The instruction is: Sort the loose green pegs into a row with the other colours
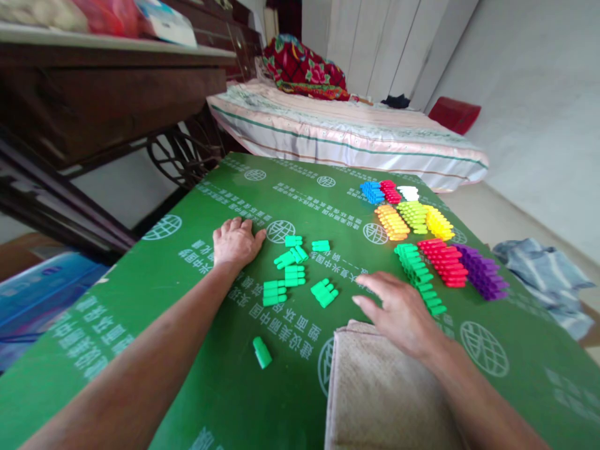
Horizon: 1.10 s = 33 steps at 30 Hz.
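Note:
My left hand (235, 242) rests palm down on the green board (206, 387), its fingers curled under with the thumb out, just left of a loose cluster of green plastic pegs (293, 274). I cannot see whether it holds anything. My right hand (398, 314) hovers with fingers spread at the far edge of a beige towel (379, 394), right of the green pegs and close to a row of green pegs (419, 269). One green peg (262, 352) lies alone nearer me.
Sorted peg rows lie at the board's far right: red (443, 262), purple (482, 271), orange (391, 222), lime (413, 216), yellow (438, 222), blue (372, 191), white (409, 192). A dark wooden table (94, 94) stands left, a bed (347, 134) behind, cloth (548, 281) on the floor.

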Available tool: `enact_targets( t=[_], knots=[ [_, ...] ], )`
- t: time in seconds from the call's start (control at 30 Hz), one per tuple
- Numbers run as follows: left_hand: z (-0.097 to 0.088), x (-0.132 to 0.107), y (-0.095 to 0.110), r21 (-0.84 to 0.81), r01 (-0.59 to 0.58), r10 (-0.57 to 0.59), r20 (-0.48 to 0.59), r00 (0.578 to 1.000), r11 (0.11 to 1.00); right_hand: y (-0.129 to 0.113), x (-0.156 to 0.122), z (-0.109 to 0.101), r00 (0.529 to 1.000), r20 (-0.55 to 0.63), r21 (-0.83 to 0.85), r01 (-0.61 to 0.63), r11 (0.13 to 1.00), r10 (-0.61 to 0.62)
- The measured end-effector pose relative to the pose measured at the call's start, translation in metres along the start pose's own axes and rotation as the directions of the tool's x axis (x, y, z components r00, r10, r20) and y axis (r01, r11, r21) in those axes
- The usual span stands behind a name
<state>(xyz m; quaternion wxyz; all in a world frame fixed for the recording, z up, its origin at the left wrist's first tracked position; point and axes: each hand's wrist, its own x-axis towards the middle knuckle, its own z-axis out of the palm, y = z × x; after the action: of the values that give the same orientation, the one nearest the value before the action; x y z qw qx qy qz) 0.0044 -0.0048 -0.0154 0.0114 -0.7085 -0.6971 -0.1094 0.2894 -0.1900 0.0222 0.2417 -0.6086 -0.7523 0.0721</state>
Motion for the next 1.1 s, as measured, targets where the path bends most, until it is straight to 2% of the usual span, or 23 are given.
enact_targets(
  t=[0.03,0.13,0.23,0.37,0.47,0.5,0.57,0.73,0.83,0.87,0.9,0.93,0.97,1.03,1.1],
  knots=[
    [0.000,-0.001,0.000,-0.004,-0.001,0.001,0.001,1.000,1.000,-0.019,0.002,0.001,0.992,0.098,0.013,0.081,0.997,-0.082],
    [0.000,-0.002,0.000,-0.003,0.001,-0.001,0.003,1.000,1.000,-0.068,0.006,0.008,0.906,0.333,0.053,0.260,0.964,-0.263],
    [0.003,-0.002,-0.001,0.000,0.011,-0.011,0.007,1.000,1.000,-0.097,0.007,0.018,0.834,0.412,0.068,0.373,0.925,-0.367],
    [0.004,-0.003,-0.001,-0.001,0.015,-0.015,0.007,1.000,1.000,-0.112,0.011,0.035,0.737,0.418,0.110,0.540,0.835,-0.531],
    [0.003,-0.004,0.000,-0.006,0.018,-0.018,0.011,1.000,1.000,-0.114,0.012,0.046,0.665,0.446,0.140,0.609,0.780,-0.599],
    [0.002,-0.004,0.000,-0.008,0.017,-0.017,0.013,1.000,1.000,-0.115,0.012,0.049,0.658,0.455,0.139,0.612,0.778,-0.600],
    [0.000,-0.004,0.001,-0.007,0.017,-0.017,0.016,1.000,1.000,-0.114,0.010,0.051,0.681,0.459,0.117,0.590,0.799,-0.570],
    [-0.003,-0.004,0.003,0.004,0.022,-0.022,0.028,0.999,1.000,-0.098,-0.003,0.038,0.833,0.391,0.098,0.386,0.917,-0.392],
    [-0.005,-0.003,0.002,-0.010,0.007,-0.006,0.037,0.999,1.000,-0.063,-0.017,0.025,0.958,0.218,0.133,0.160,0.978,-0.187],
    [-0.006,-0.002,0.002,-0.019,0.001,0.000,0.039,0.999,1.000,-0.047,-0.022,0.020,0.987,0.137,0.135,0.062,0.989,-0.081],
    [-0.006,-0.001,0.001,-0.022,0.000,0.001,0.041,0.999,1.000,-0.029,-0.027,0.015,0.998,0.053,0.132,-0.048,0.990,0.041],
    [-0.006,0.000,0.001,0.002,-0.001,0.001,0.043,0.999,1.000,-0.011,-0.033,0.010,0.985,-0.028,0.130,-0.164,0.978,0.169],
    [-0.006,0.002,0.000,0.000,-0.002,0.002,0.041,0.999,1.000,0.008,-0.039,0.004,0.952,-0.102,0.130,-0.276,0.952,0.290],
    [-0.006,0.004,0.000,-0.008,0.003,-0.003,0.044,0.999,1.000,0.042,-0.050,-0.009,0.852,-0.213,0.135,-0.460,0.878,0.479],
    [-0.006,0.006,0.000,-0.011,0.004,-0.003,0.053,0.999,1.000,0.070,-0.058,-0.022,0.760,-0.287,0.132,-0.572,0.809,0.584]
  ],
)
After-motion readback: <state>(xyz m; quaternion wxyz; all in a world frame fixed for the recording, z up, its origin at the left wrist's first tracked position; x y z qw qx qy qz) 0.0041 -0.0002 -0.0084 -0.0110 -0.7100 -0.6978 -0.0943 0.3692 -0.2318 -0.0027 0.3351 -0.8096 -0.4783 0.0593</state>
